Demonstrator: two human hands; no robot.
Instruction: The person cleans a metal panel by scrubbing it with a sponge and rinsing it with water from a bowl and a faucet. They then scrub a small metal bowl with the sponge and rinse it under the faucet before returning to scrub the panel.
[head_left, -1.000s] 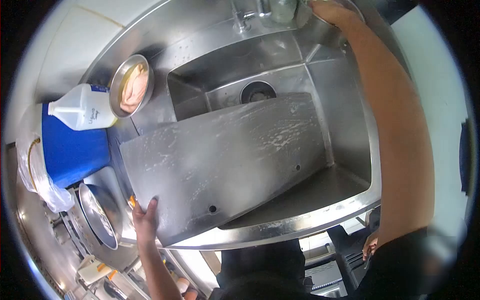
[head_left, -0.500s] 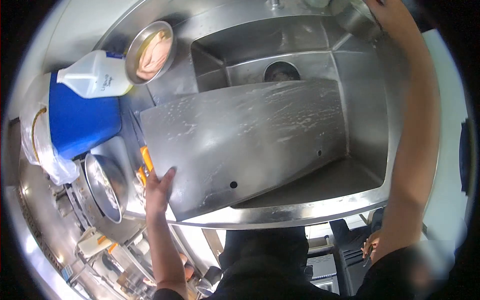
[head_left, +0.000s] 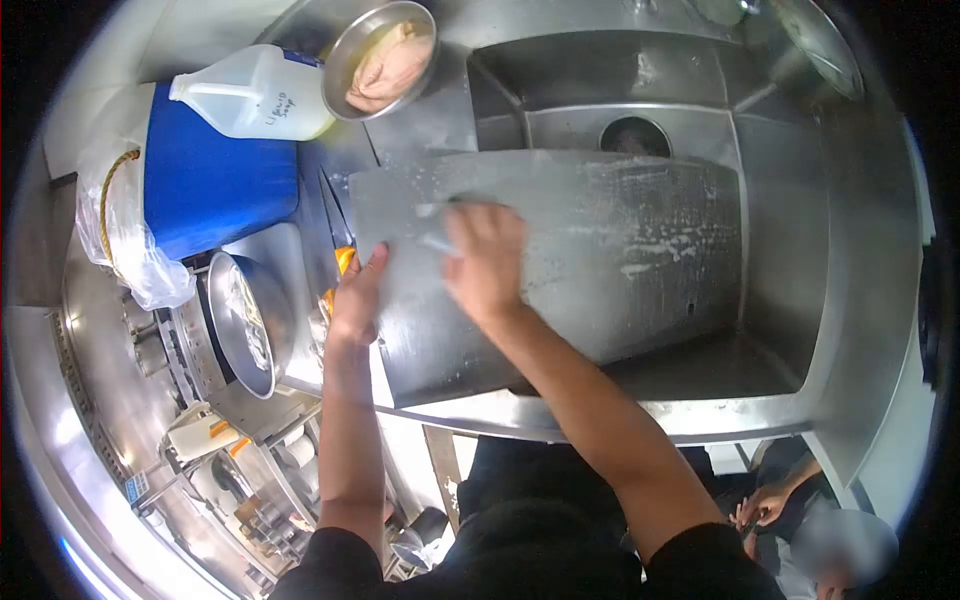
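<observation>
A wet metal sheet (head_left: pixel 590 270), streaked with suds, lies tilted across the steel sink (head_left: pixel 785 250). At its left edge, my left hand (head_left: pixel 357 300) grips it with the thumb on top; the fingers are mostly hidden. My right hand (head_left: pixel 487 260) is pressed to the sheet's upper left part, its fingers curled and smeared by motion. Something dark shows at those fingertips, too blurred to name. Just beyond my left hand lie orange-handled knives (head_left: pixel 345 258), their blades pointing away from me.
A liquid soap jug (head_left: pixel 250 95) and a metal bowl with pale meat (head_left: pixel 395 65) stand at the back left. Nearby are a blue container (head_left: pixel 220 170) and another metal bowl (head_left: pixel 245 325). A co-worker's hands (head_left: pixel 765 505) show at lower right.
My right hand has come from the metal vessel at the back right onto the sheet. My left hand still grips the left edge. The view has shifted, and the sheet lies at a slightly different angle.
</observation>
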